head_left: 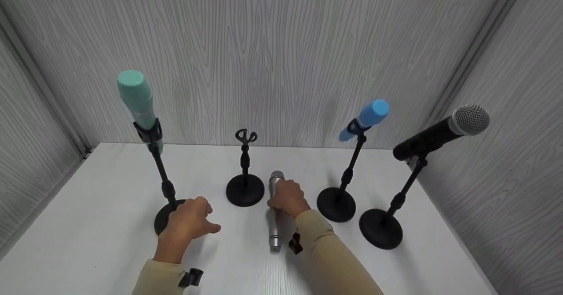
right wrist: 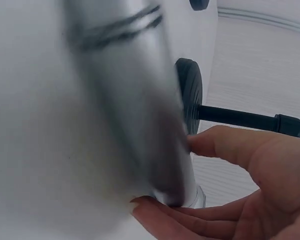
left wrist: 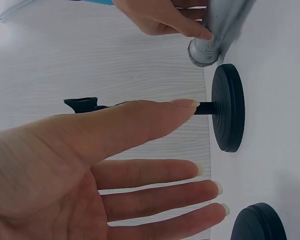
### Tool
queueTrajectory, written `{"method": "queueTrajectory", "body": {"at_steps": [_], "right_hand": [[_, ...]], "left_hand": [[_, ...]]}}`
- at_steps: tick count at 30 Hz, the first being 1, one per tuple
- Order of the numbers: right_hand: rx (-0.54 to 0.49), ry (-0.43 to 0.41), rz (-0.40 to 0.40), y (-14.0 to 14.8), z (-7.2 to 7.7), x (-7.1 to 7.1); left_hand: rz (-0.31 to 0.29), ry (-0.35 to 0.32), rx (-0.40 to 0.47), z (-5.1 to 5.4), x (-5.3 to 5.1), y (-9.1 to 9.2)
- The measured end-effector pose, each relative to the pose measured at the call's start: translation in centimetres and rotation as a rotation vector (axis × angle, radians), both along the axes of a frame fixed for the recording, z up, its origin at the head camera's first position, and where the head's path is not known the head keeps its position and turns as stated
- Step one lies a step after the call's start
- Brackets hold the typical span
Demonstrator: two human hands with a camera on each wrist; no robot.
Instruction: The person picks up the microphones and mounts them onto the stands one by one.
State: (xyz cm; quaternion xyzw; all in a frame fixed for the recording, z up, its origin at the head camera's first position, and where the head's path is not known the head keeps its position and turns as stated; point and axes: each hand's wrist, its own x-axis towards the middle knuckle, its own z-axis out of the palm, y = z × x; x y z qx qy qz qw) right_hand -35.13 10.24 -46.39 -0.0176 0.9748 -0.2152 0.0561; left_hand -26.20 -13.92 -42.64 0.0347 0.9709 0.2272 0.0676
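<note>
A silver microphone (head_left: 274, 235) lies lengthwise on the white table. My right hand (head_left: 289, 197) holds its upper part from above, thumb on one side and fingers on the other; in the right wrist view the silver body (right wrist: 125, 75) is blurred. Left of this microphone stands a short black stand (head_left: 245, 190) with a bare clip on top. My left hand (head_left: 187, 220) hovers near the base of the left stand, nothing in its grasp. The left wrist view shows its fingers (left wrist: 160, 200) straight and its thumb extended.
A teal microphone (head_left: 135, 92) leans in the tall left stand. On the right, a blue microphone (head_left: 373, 112) and a black microphone (head_left: 426, 137) with a mesh head sit in stands. Grey wood-grain panels (head_left: 281, 62) enclose the table at the back and sides.
</note>
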Motion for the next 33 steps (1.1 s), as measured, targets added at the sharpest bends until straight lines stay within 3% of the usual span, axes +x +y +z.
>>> {"method": "queueTrajectory", "body": {"at_steps": [7, 15, 20, 27, 33], "right_hand": [[0.006, -0.082, -0.006, 1.4, -0.2, -0.5], [0.035, -0.025, 0.027, 3.1, -0.5, -0.8], [-0.029, -0.046, 0.028, 3.9, 0.6, -0.6], [-0.127, -0.111, 0.047, 5.0, 2.4, -0.2], [-0.176, -0.104, 0.096, 5.6, 3.6, 0.4]], "left_hand": [[-0.003, -0.01, 0.035, -0.4, -0.6, 0.3], [-0.019, 0.044, 0.133, -0.9, -2.3, 1.6], [-0.004, 0.08, 0.206, -1.8, -4.3, 2.3], [-0.001, 0.059, 0.311, -3.6, -8.3, 2.6], [0.0, 0.052, 0.374, -4.4, -11.3, 3.0]]}}
